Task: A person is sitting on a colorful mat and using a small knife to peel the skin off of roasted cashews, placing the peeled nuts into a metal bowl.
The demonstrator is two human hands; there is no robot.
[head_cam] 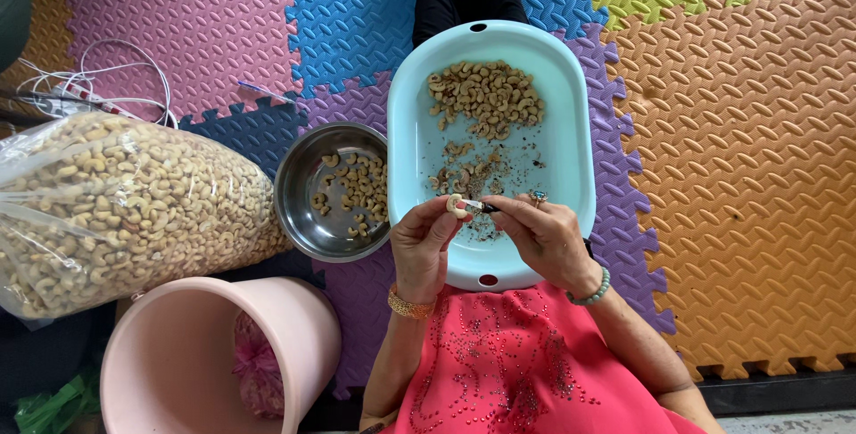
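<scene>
Above the tub [571, 131], left hand [423, 242] pinches a cashew [457, 206]; right hand [539, 238] grips a small blade [479, 207].

Glossy plastic tub [571, 131]; shiny steel bowl [308, 211]; textured foam mat [740, 175].

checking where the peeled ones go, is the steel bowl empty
No, the steel bowl holds a scatter of cashews on its right side, beside the blue tub.

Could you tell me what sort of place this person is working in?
Probably a home floor used for hand-peeling cashews: interlocking coloured foam mats, a big clear bag of cashews, and a light blue tub under the hands, with a steel bowl beside it.
</scene>
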